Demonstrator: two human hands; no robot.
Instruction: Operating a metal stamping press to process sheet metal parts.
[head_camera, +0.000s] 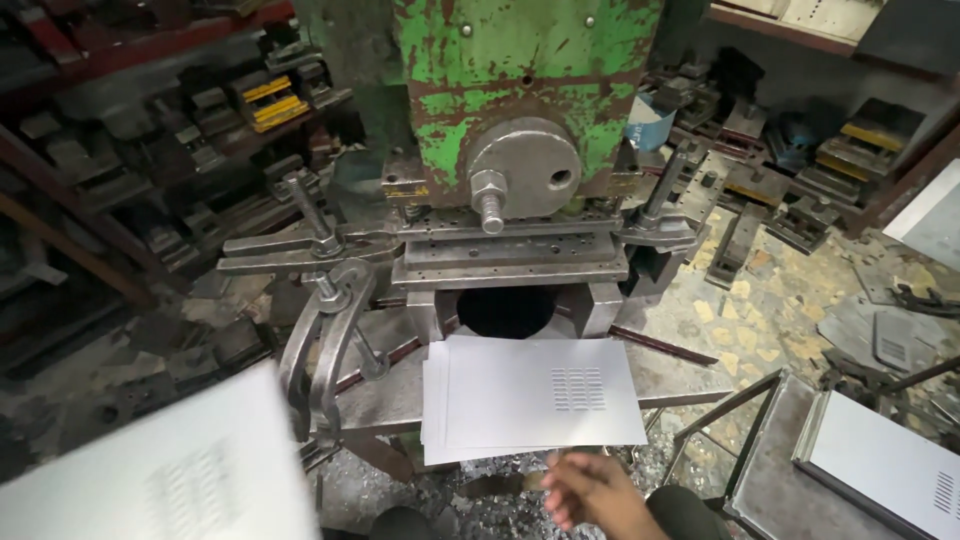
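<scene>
White sheet-metal panels (535, 400), stacked and punched with a block of small slots, lie on the front edge of the press bed (385, 390), overhanging it toward the person. Just below the stack's near edge hovers the right hand (590, 490), blurred, fingers loosely open, holding nothing. Another white slotted panel (170, 470) fills the lower left corner, blurred. Behind stands the chipped green press (520, 60).
</scene>
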